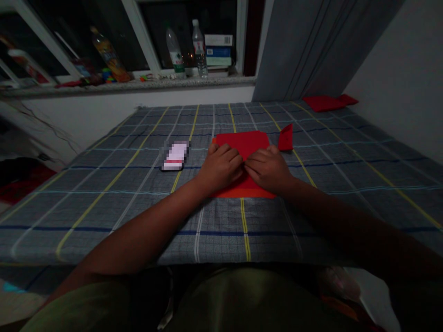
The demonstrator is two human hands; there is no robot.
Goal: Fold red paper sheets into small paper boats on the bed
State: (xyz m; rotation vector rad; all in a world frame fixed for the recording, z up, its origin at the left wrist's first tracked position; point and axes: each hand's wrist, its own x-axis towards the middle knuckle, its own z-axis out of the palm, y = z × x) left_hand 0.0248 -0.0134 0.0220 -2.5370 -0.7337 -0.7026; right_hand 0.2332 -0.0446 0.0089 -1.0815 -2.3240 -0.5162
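Observation:
A stack of red paper (242,140) lies on the checked cloth in front of me, with an orange sheet (247,193) showing along its near edge. My left hand (223,167) rests over its left half, fingers curled and pressed together on the red paper. From the other side, my right hand (268,168) is closed the same way, its fingertips almost meeting those of the left near the middle. What lies under the fingertips is hidden. Just beyond my right hand is a small folded red paper piece (286,138).
A phone (176,156) with a lit, blurred screen lies left of the paper. More red paper (325,103) is at the far right corner. Bottles (176,54) and stacked boxes (218,51) stand on the windowsill (145,85). A grey curtain (294,46) hangs behind the table.

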